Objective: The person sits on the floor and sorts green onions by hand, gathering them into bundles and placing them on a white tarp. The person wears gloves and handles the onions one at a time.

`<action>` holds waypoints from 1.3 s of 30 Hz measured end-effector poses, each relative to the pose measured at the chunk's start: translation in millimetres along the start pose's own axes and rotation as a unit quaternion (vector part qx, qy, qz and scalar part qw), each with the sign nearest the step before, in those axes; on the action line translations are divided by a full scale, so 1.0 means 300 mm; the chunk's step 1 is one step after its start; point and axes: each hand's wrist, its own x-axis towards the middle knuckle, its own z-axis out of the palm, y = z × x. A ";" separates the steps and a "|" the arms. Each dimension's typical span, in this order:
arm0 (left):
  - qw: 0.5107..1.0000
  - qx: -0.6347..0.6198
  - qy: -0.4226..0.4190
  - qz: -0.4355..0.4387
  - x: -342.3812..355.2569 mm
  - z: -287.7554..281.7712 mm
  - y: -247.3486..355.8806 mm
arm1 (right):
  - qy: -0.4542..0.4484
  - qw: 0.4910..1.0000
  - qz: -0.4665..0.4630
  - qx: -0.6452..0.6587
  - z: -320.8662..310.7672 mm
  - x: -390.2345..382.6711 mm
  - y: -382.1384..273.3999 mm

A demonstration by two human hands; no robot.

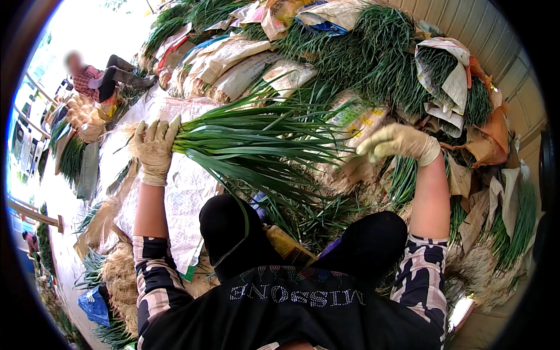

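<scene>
My left hand, in a pale work glove, is closed around the root end of a bunch of long, flat green leaves that look like garlic chives. Pale roots stick out on the left of that glove, and the leaves fan out to the right across my front. One long leaf hangs down by my knee. Just beyond the leaf tips is my right hand, gloved the same way, its fingers bent and apart from the thumb, with nothing visible in it. Beneath the bunch lies a pale woven sheet.
Heaped sacks and wrapped bundles of greens fill the far side. More rooted bundles lean at the right, by a ribbed wall. A root pile stands at the left. Another person sits far left.
</scene>
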 end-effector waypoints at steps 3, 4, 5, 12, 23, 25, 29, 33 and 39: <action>1.000 0.024 -0.005 0.001 -0.005 -0.019 -0.021 | 0.180 0.964 -0.003 -0.197 -0.006 0.084 0.076; 1.000 0.021 -0.001 0.000 -0.001 -0.018 -0.017 | 0.255 0.942 0.030 -0.218 0.006 0.106 0.043; 1.000 0.017 0.002 -0.001 0.005 -0.018 -0.013 | 0.290 0.926 -0.014 -0.243 0.009 0.153 0.062; 1.000 0.012 0.013 0.010 0.017 -0.047 -0.008 | 0.258 0.797 -0.148 -0.526 0.210 0.386 -0.004; 0.998 -0.011 0.057 0.027 0.023 -0.078 0.038 | 0.502 0.830 -0.180 0.165 -0.009 0.319 0.012; 0.998 -0.010 0.060 0.029 0.029 -0.087 0.042 | 0.467 0.873 -0.137 -0.017 -0.015 0.335 -0.001; 0.996 -0.026 0.079 0.029 0.055 -0.098 0.061 | 0.315 0.881 0.016 -0.351 -0.004 0.373 -0.006; 0.995 -0.023 0.095 0.027 0.059 -0.106 0.045 | 0.269 0.868 -0.106 -0.403 -0.038 0.397 0.007; 0.997 -0.008 0.081 0.017 0.012 -0.093 0.006 | 0.170 0.934 -0.311 0.045 -0.120 0.241 0.009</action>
